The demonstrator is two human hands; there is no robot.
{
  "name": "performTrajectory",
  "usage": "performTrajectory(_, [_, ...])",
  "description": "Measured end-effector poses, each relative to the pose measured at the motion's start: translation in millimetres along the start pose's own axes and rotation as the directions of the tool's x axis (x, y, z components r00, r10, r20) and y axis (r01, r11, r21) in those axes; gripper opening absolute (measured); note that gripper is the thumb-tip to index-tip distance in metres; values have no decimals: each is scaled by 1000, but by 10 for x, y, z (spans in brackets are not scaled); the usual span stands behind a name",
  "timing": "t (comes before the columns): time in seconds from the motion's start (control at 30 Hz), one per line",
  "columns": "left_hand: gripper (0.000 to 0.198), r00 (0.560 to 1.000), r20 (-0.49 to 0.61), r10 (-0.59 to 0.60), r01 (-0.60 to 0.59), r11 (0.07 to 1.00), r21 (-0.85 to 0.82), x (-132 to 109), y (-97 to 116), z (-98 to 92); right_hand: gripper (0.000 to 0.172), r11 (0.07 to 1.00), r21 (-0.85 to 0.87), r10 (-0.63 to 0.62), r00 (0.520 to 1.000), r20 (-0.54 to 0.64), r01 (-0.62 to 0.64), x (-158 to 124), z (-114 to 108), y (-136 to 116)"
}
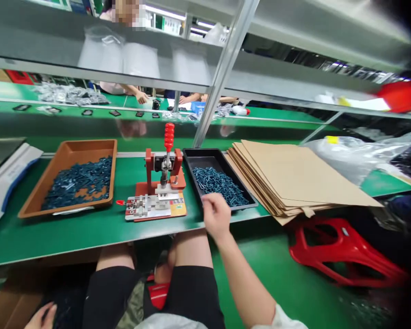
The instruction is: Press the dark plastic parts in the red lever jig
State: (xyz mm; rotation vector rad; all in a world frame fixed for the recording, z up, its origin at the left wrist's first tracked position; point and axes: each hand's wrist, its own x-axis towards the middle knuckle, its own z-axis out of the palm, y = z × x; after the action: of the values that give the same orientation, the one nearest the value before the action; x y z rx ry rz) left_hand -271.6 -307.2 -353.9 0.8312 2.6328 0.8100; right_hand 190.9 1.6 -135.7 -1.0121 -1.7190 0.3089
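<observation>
My right hand (216, 214) is at the front left corner of a black tray (219, 157). Its fingers are curled together, and whatever may be between them is hidden. Small dark blue-green parts (219, 185) fill much of that tray. Left of it stands a toggle-clamp press fixture (157, 201) with a red handle (169, 137) pointing up. At the bottom left edge, partly cut off, my left hand (43, 316) hangs low beside my leg, fingers slightly apart with nothing visible in them. Longer dark blue-green pieces (78, 180) lie in a brown tray (113, 171) left of the fixture.
Brown cardboard sheets (294, 169) are stacked right of the black tray, overhanging the green table edge (99, 246). A red stool (342, 251) stands below at right. A metal post (222, 68) and shelf rise behind. Other people's hands (142, 97) show at the far bench.
</observation>
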Motion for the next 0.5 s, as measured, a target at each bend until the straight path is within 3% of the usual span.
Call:
performTrajectory(0.03, [36, 999, 17, 40, -41, 998, 57, 65, -45, -27, 19, 994, -80, 70, 997, 17, -68, 170, -86, 154])
performTrajectory(0.1, [27, 978, 77, 194, -196, 980, 17, 73, 147, -162, 22, 959, -230, 220, 944, 245, -163, 449, -140, 427])
performTrajectory(0.17, [28, 911, 0, 411, -411, 911, -29, 50, 645, -354, 25, 903, -390, 372, 787, 493, -182, 624, -58, 630])
performTrajectory(0.23, [27, 814, -143, 563, -571, 821, -22, 95, 1286, -552, 22, 868, -480, 437, 653, 619, -125, 696, 68, 755])
performTrajectory(0.27, [25, 758, -193, 623, -635, 773, -1, 148, 1607, -644, 21, 861, -501, 444, 619, 648, -93, 702, 119, 791])
performTrajectory(0.33, [25, 672, -268, 690, -709, 705, 35, 309, 2183, -793, 20, 857, -513, 430, 608, 667, -44, 689, 175, 830])
performTrajectory(0.4, [28, 690, -221, 689, -695, 716, 61, 545, 2639, -868, 20, 853, -522, 409, 634, 656, -10, 673, 176, 846])
performTrajectory(0.5, [30, 841, 58, 539, -538, 818, 204, 1011, 3105, -826, 19, 833, -553, 375, 731, 571, 4, 672, 118, 848])
